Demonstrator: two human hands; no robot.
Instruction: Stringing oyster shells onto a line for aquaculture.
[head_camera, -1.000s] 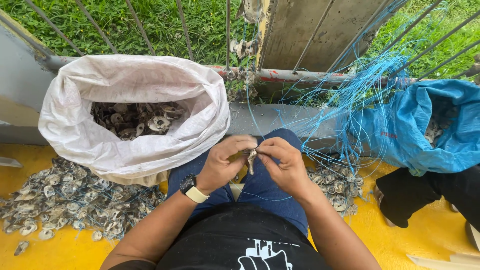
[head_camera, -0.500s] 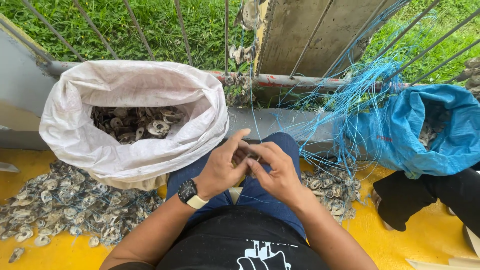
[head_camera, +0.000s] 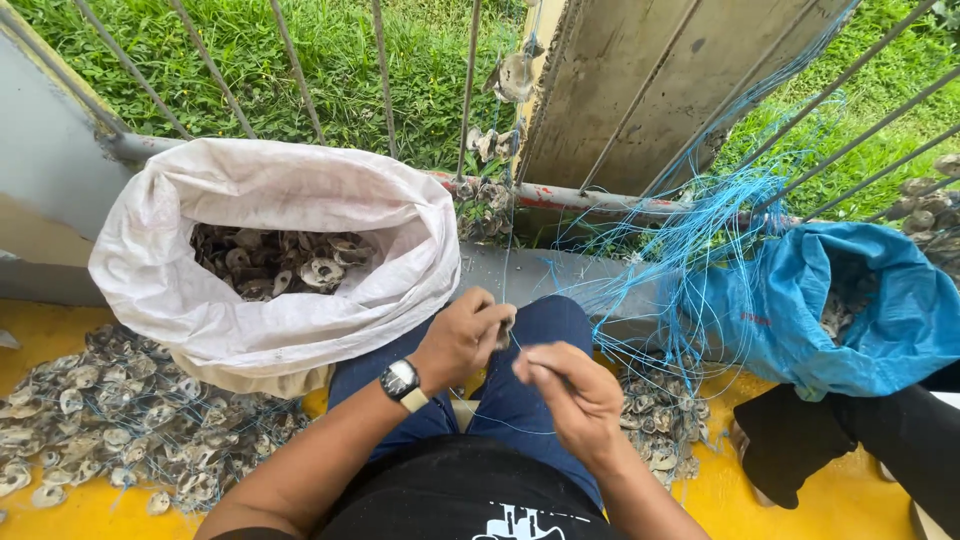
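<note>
My left hand (head_camera: 463, 337), with a wristwatch (head_camera: 402, 382) on its wrist, pinches a small shell (head_camera: 505, 327) above my knees. My right hand (head_camera: 576, 393) sits just below and to the right, its fingers closed on a thin blue string (head_camera: 515, 345) that runs up from the shell to the railing. Several shells (head_camera: 488, 143) hang on that string along the railing bars.
A white sack (head_camera: 200, 300) full of shells stands at the left. Loose shells (head_camera: 110, 420) cover the yellow floor (head_camera: 60, 505) beside it. A blue bag (head_camera: 800, 300) with shells and a tangle of blue strings (head_camera: 700, 230) is at the right. Grass lies beyond the metal railing (head_camera: 560, 195).
My hands have moved apart: the left stays by the shell, while the right has drawn back toward my body, pulling the blue string.
</note>
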